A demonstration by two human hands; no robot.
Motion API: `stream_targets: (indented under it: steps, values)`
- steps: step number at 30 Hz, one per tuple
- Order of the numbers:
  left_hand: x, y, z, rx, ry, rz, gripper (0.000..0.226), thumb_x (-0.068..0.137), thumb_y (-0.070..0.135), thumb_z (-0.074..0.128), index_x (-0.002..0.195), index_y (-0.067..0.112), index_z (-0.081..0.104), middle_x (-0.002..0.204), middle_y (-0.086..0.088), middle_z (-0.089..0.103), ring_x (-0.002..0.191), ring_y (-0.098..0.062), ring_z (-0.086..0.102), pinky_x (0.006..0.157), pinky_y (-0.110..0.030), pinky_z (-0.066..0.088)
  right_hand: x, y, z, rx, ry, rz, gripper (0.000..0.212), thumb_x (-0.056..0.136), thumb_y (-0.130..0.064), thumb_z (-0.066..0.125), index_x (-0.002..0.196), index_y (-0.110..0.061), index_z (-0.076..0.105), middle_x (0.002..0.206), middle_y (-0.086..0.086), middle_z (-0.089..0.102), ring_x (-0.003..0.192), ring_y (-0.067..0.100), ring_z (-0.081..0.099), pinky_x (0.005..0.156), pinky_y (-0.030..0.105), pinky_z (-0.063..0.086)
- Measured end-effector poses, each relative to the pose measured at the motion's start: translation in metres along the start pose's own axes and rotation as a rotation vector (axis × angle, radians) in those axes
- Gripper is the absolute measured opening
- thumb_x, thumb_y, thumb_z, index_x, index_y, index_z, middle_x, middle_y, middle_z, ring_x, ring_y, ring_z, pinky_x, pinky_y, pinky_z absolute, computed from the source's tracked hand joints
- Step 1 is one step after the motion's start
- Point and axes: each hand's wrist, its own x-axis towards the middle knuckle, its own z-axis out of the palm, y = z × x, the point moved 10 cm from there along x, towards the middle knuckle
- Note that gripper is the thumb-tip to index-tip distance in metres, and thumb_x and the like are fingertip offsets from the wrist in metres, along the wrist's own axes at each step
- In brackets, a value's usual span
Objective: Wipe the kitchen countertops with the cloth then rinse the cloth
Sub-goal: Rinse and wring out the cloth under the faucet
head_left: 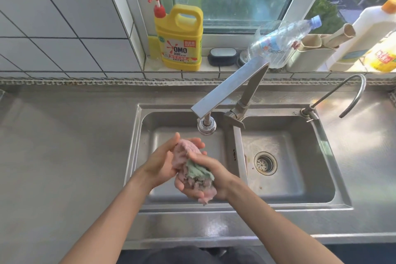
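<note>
A bunched pink and green cloth [188,163] is held between both hands over the left basin of the steel double sink [137,146]. My left hand [162,161] holds its upper pink part, fingers wrapped behind it. My right hand [205,176] grips the lower part, with the green side showing and a pink end hanging below. The tap's spout head [206,127] hangs just above and behind the cloth; I cannot make out any stream of water.
The steel countertop [64,156] runs left and right of the sink. A thin curved second tap [351,94] stands at the right. On the window sill are a yellow detergent jug [179,43], a clear plastic bottle [280,43], a dark soap dish [221,56] and more bottles.
</note>
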Motion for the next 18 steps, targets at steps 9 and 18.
stream_targets:
  steps: [9, 18]
  values:
    - [0.009, 0.021, 0.001, 0.007, -0.054, 0.159, 0.049, 0.071, 0.058, 0.088, 0.066, 0.024, 0.053, 0.061, 0.008, 0.052, 0.063, -0.009, 0.055, 0.096, -0.035, 0.045, 0.021, 0.016, -0.018, 0.126, 0.272, 0.008, 0.022, 0.093, -0.026, 0.073, 0.084, -0.018, 0.055, 0.067, -0.001, 0.044, 0.037, 0.004, 0.033, 0.037, 0.018, 0.021]
    - [0.023, 0.014, -0.082, 0.403, 0.826, 0.067, 0.057, 0.103, 0.048, 0.055, 0.055, 0.023, 0.039, 0.042, 0.009, 0.035, 0.040, -0.014, 0.038, 0.052, -0.028, 0.035, 0.029, -0.001, -0.088, -1.186, 0.724, 0.335, 0.011, 0.096, -0.015, 0.052, 0.094, -0.006, 0.059, 0.093, 0.016, 0.069, 0.078, 0.032, 0.067, 0.061, 0.028, 0.045]
